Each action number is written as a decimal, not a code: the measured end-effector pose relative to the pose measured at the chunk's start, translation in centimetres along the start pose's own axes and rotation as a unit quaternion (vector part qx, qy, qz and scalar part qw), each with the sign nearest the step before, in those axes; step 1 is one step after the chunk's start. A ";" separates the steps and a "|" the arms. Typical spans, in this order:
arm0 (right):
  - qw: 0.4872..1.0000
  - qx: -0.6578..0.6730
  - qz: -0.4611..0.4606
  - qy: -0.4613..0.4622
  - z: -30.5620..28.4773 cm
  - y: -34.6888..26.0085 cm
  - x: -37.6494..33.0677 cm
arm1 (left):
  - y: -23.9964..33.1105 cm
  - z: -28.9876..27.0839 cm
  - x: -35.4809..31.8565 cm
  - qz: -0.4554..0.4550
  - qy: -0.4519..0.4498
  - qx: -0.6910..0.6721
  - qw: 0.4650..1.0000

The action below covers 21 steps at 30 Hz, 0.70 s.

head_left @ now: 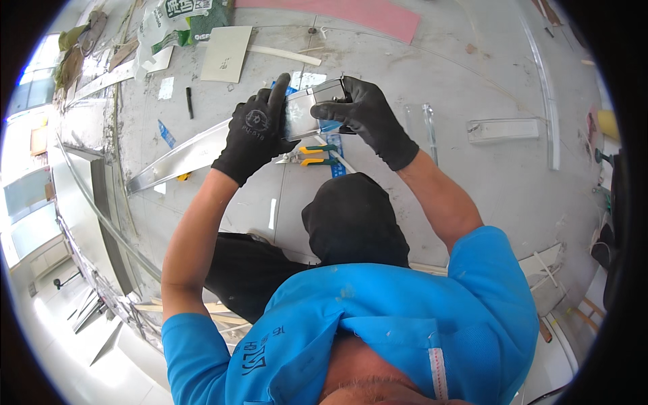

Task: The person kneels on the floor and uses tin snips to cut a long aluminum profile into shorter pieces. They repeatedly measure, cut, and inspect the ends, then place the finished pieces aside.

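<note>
A long silver metal channel runs from the lower left up to my two black-gloved hands. My left hand is closed along its near side, with the index finger stretched forward. At the channel's end, my right hand grips a boxy, shiny section with its thumb on top. Bits of blue film show around this end. Whether the end section is a separate piece, I cannot tell. Just below it, snips with yellow-and-green handles lie on the floor, beside a blue strip.
A black marker and a beige panel lie ahead left. Past them is a green-and-white bag. A pink sheet lies far ahead. To the right are a short clear-looking channel and a long strip.
</note>
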State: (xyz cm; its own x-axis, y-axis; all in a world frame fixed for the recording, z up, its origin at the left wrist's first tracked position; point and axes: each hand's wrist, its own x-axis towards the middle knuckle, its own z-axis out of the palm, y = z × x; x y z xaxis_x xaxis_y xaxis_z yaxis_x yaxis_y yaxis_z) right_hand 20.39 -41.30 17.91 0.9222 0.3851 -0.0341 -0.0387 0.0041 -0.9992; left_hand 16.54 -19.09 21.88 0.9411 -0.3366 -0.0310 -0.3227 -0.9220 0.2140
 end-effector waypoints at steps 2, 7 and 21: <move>0.995 -0.088 -0.022 0.047 -0.2 0.9 0.3 | -0.1 1.6 0.9 -0.010 -0.010 0.022 1.000; 0.971 -0.199 0.017 0.134 0.1 1.9 -0.1 | 0.2 4.2 2.6 -0.025 -0.024 0.042 0.998; 0.898 -0.398 -0.050 0.182 1.1 7.3 0.0 | -0.1 10.8 3.7 -0.094 -0.083 0.093 0.988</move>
State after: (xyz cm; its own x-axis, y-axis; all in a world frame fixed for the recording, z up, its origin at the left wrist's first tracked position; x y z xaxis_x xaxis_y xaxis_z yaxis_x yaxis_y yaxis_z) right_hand 19.66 -40.29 10.61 0.9760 0.0926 0.1972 0.2053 -0.6946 -0.6895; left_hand 18.97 -22.28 11.17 0.9615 -0.1688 -0.2168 -0.1716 -0.9851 0.0060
